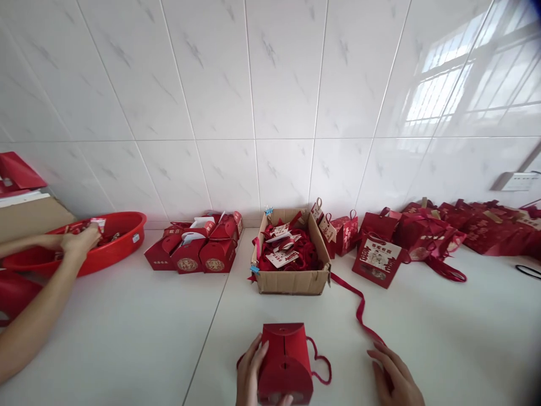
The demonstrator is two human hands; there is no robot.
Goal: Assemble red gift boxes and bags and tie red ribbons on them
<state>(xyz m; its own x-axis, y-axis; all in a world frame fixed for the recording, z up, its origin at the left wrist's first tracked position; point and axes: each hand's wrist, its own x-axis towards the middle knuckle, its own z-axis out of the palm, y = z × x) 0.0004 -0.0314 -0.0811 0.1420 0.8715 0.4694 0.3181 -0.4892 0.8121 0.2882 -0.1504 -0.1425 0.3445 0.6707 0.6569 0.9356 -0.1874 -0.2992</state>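
A small red gift box [286,361] with a rounded flap lies on the white table [127,338] right in front of me. My left hand [250,372] grips its left side, thumb curled under the near end. A thin red cord loop [321,366] sticks out from the box's right side. My right hand [395,376] lies flat on the table to the right, fingers stretched out over the near end of a long red ribbon [359,307]. The ribbon runs back to a cardboard box [291,281] filled with red ribbons and printed tags.
Another person's arms [38,310] reach from the left into a red plastic basin [110,251]. Folded red gift boxes [194,248] stand left of the cardboard box. Several more red boxes and bags [422,231] line the tiled wall at the right.
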